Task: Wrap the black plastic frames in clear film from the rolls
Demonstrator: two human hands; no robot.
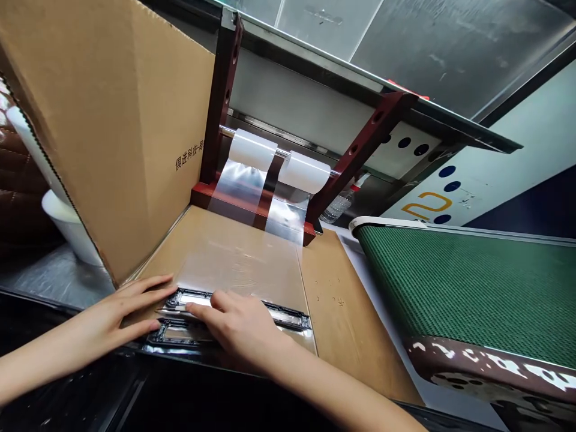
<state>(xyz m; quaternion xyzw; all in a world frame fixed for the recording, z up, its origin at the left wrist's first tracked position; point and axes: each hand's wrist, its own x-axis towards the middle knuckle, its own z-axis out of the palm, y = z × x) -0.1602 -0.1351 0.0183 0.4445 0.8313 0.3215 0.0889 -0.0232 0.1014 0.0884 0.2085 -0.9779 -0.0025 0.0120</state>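
Two long narrow black frames lie one in front of the other at the near end of the cardboard; the far frame (292,318) reaches further right than the near frame (180,333). My left hand (121,309) has its fingers spread, with the tips at the left ends of both frames. My right hand (243,324) is over the middle of the frames, its fingers bent and closed together. A thin, pointed strip (168,311) shows between the frames, left of the right fingertips. Whatever the right fingers grip is hidden. Clear film (243,264) stretches over the cardboard to the frames.
Beyond the film, two film rolls (254,150) hang on a rod between dark red uprights (360,144). A tall cardboard panel (153,102) stands at left. The green conveyor belt (463,282) is at right. A plastic bottle (339,204) stands behind the right upright.
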